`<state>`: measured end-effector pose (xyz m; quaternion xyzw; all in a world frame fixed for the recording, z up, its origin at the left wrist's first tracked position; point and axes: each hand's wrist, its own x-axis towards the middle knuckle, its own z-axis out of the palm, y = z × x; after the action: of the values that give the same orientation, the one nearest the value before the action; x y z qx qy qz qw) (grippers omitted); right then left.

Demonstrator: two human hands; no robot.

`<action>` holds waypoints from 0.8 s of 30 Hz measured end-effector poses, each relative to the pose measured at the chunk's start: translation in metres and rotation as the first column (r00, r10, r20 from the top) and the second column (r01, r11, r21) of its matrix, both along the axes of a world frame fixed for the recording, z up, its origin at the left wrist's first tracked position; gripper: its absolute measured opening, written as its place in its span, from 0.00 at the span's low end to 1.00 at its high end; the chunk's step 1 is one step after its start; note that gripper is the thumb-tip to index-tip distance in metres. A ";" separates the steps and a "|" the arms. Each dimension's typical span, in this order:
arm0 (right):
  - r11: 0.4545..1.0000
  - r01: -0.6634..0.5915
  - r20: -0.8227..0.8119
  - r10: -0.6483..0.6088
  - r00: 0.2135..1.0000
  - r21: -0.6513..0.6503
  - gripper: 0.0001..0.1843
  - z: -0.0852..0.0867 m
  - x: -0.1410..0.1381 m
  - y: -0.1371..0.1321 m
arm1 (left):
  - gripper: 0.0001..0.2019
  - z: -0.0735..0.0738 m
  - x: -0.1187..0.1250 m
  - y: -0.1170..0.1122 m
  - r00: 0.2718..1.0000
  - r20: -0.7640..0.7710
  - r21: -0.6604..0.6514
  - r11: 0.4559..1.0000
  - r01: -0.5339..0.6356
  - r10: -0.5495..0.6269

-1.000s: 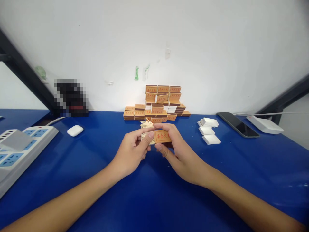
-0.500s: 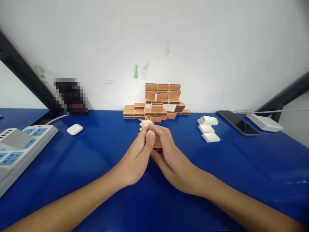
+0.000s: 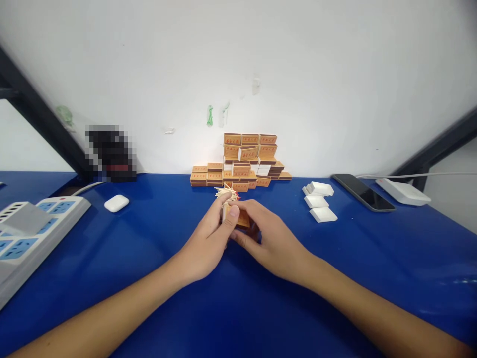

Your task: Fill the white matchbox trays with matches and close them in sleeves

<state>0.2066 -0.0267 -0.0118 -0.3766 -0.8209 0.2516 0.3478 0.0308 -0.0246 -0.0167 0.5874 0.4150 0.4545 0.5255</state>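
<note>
Matchbox [image 3: 242, 219] | long axis left-right | left hand [image 3: 207, 242], right hand [image 3: 274, 239] clasp it

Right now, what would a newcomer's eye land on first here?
Both hands meet at mid-table: the left hand and right hand grip one orange matchbox between them, with a tuft of loose matches just beyond the fingertips. Behind them, a pile of matchboxes stands against the white wall. On the blue table, three small white boxes lie to the right and a power strip at the far left.

matchbox stack [image 3: 244, 161] behind hands [image 3: 238, 233], phone [image 3: 363, 192] right
</note>
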 end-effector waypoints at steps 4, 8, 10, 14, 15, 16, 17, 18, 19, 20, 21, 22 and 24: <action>0.997 0.012 0.111 -0.020 0.994 0.075 0.18 0.006 0.023 0.021 | 0.32 0.003 -0.005 0.006 0.991 -0.109 -0.010 0.997 0.071 -0.071; 0.978 0.089 0.256 -0.136 0.957 0.187 0.20 0.010 0.061 0.047 | 0.22 0.009 -0.016 0.019 0.944 -0.290 0.250 0.965 -0.082 0.156; 0.969 0.165 0.331 -0.218 0.918 0.182 0.19 0.010 0.075 0.056 | 0.18 0.013 -0.023 0.026 0.882 -0.332 0.394 0.898 -0.194 0.336; 0.968 0.194 0.285 -0.232 0.930 0.157 0.19 0.015 0.068 0.060 | 0.10 0.021 -0.036 0.037 0.811 -0.273 0.523 0.787 -0.326 0.517; 0.973 0.155 0.273 -0.198 0.941 0.170 0.18 0.019 0.058 0.060 | 0.11 0.023 -0.038 0.039 0.802 -0.254 0.544 0.766 -0.343 0.540; 0.973 0.109 0.272 -0.163 0.948 0.201 0.17 0.024 0.047 0.061 | 0.12 0.024 -0.040 0.041 0.793 -0.228 0.561 0.742 -0.367 0.565; 0.968 0.058 0.294 -0.131 0.947 0.245 0.17 0.030 0.034 0.064 | 0.12 0.025 -0.043 0.044 0.780 -0.199 0.570 0.718 -0.401 0.593; 0.956 0.024 0.321 -0.122 0.939 0.293 0.17 0.037 0.019 0.068 | 0.12 0.025 -0.045 0.047 0.761 -0.163 0.572 0.689 -0.446 0.628; 0.942 0.012 0.349 -0.137 0.927 0.336 0.18 0.044 0.004 0.075 | 0.12 0.025 -0.049 0.050 0.735 -0.126 0.568 0.656 -0.498 0.667; 0.930 0.011 0.398 -0.168 0.902 0.368 0.20 0.051 -0.012 0.083 | 0.12 0.024 -0.052 0.055 0.709 -0.102 0.559 0.630 -0.539 0.698; 0.916 0.017 0.450 -0.213 0.867 0.401 0.20 0.057 -0.028 0.093 | 0.11 0.023 -0.057 0.059 0.684 -0.072 0.550 0.601 -0.581 0.726; 0.908 0.008 0.522 -0.247 0.816 0.418 0.20 0.062 -0.044 0.104 | 0.11 0.022 -0.061 0.064 0.662 -0.045 0.535 0.577 -0.617 0.749; 0.897 0.017 0.646 -0.332 0.687 0.442 0.21 0.067 -0.074 0.128 | 0.11 0.021 -0.069 0.071 0.636 -0.022 0.485 0.565 -0.668 0.771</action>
<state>0.1325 0.1013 0.0553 -0.4422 -0.8832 -0.1213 0.0986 -0.0378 0.0466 0.0041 0.5144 0.5651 0.6379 0.0955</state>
